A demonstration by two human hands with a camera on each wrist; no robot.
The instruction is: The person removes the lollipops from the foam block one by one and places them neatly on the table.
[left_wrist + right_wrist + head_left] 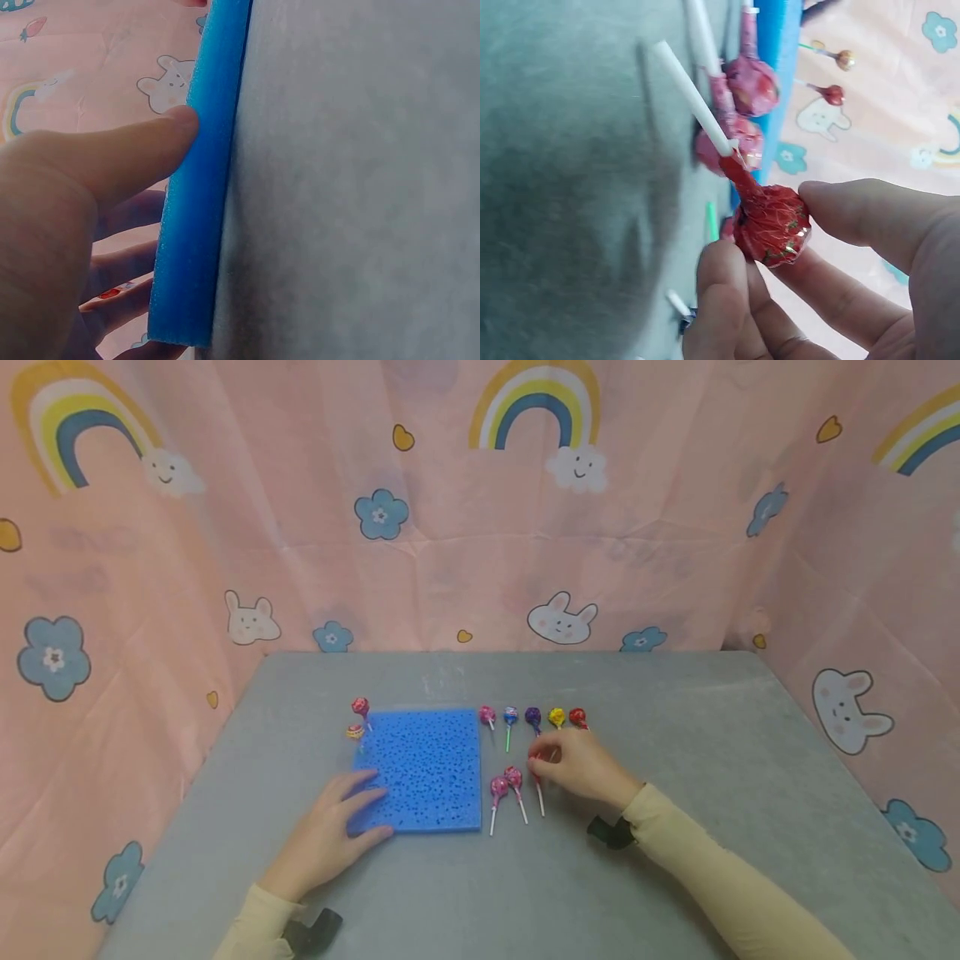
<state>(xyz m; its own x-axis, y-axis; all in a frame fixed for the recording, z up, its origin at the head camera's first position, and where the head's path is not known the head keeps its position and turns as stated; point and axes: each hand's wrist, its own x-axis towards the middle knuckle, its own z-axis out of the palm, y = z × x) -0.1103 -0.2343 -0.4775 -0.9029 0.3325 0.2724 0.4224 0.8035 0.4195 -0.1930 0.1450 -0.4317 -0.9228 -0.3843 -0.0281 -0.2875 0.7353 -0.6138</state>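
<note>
A blue foam block [431, 768] lies on the grey table. My left hand [333, 827] rests at its near left corner, fingers spread over the top, and in the left wrist view the thumb [142, 150] presses its side. Between thumb and fingertips, my right hand [588, 768] pinches a red lollipop [772, 225] by its wrapped head, the white stick pointing away. Two pink lollipops [498, 787] lie beside the block, left of that hand. At the block's far left corner, a red lollipop [361, 707] and a yellowish lollipop [355, 732] stand with sticks in the foam.
Behind the right hand lies a row of lollipops: pink [487, 715], blue [511, 714], purple [532, 717], yellow [557, 717] and red [578, 717]. A pink patterned curtain [450, 577] hangs along the back and sides of the table [480, 902].
</note>
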